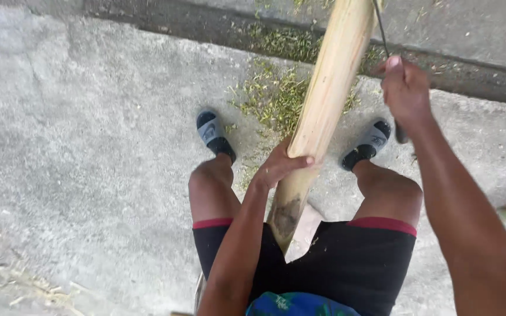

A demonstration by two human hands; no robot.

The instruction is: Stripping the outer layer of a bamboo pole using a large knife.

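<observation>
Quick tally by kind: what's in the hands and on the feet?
Bamboo pole, gripped by left hand: 1
Thin dark blade tool, gripped by right hand: 1
Slide sandals: 2
Total: 4

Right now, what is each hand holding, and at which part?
Left hand holds the pale bamboo pole around its lower shaft. Right hand is closed on a dark-handled blade at the handle.

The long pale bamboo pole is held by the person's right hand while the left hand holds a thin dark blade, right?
Not quite. In the head view the left hand grips the long pale bamboo pole, and the right hand holds the thin dark blade. The hands are swapped.
</observation>
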